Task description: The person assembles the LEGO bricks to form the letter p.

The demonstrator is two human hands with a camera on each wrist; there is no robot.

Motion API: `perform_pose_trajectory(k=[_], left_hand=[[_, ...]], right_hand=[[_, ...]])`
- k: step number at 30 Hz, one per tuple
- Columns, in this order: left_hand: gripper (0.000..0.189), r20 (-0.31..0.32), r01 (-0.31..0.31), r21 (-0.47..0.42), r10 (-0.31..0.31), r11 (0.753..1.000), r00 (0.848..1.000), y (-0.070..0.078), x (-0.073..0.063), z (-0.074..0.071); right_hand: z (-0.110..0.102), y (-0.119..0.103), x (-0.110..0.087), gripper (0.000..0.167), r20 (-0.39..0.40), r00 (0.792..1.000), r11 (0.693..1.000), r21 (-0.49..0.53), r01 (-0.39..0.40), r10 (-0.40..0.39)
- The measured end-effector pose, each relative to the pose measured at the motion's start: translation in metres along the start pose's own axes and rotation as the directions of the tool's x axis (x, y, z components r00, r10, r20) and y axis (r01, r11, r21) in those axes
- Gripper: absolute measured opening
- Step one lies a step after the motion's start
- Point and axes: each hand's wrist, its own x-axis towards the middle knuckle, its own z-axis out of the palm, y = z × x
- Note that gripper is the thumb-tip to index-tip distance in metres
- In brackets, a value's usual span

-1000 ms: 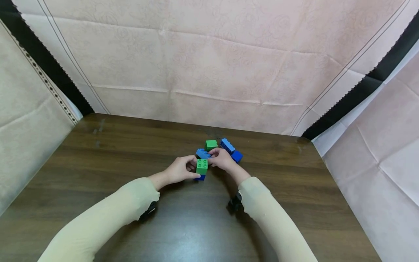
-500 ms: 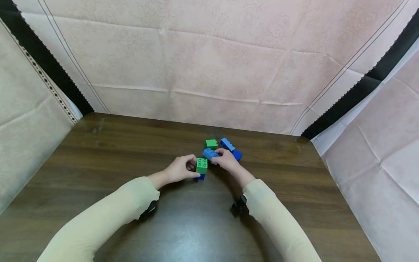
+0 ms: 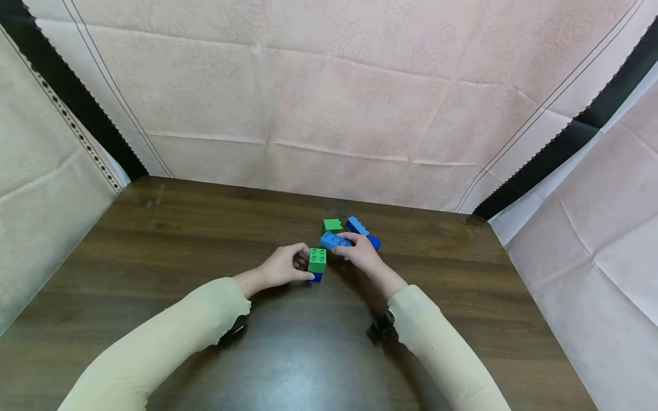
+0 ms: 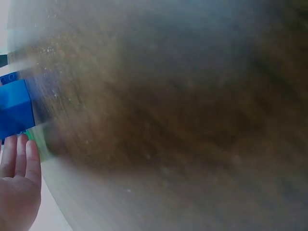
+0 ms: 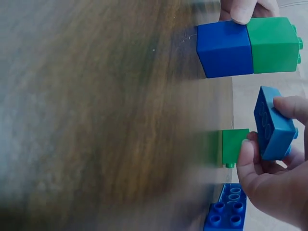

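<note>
Light blue brick [image 3: 329,241]: pinched in the right hand [image 3: 362,252], tipped, up off the table [image 3: 205,240]. Now between 1 and 2 o'clock from the green-and-blue stack [image 3: 317,261], not 12 o'clock like a second ago (just a small move). Seems picked out, but not joined to anything. Also holding the stack with the left hand [image 3: 281,267].

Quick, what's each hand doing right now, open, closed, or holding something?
Left hand: closed, holding the green-and-blue brick stack.
Right hand: closed, holding the lighter blue brick between thumb and fingers.
</note>
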Motion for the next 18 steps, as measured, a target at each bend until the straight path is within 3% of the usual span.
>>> perform_pose_trajectory(k=[8, 18], left_hand=[[0.044, 0.013, -0.017, -0.012, 0.018, 1.000, 1.000, -0.002, 0.002, 0.001], [0.044, -0.034, -0.032, -0.039, 0.031, 0.999, 0.999, 0.004, 0.004, -0.001]], right_hand=[[-0.004, -0.002, -0.007, 0.051, -0.030, 1.000, 1.000, 0.001, -0.008, 0.008], [-0.011, -0.004, -0.011, 0.050, -0.045, 0.998, 0.999, -0.010, 0.047, -0.048]])
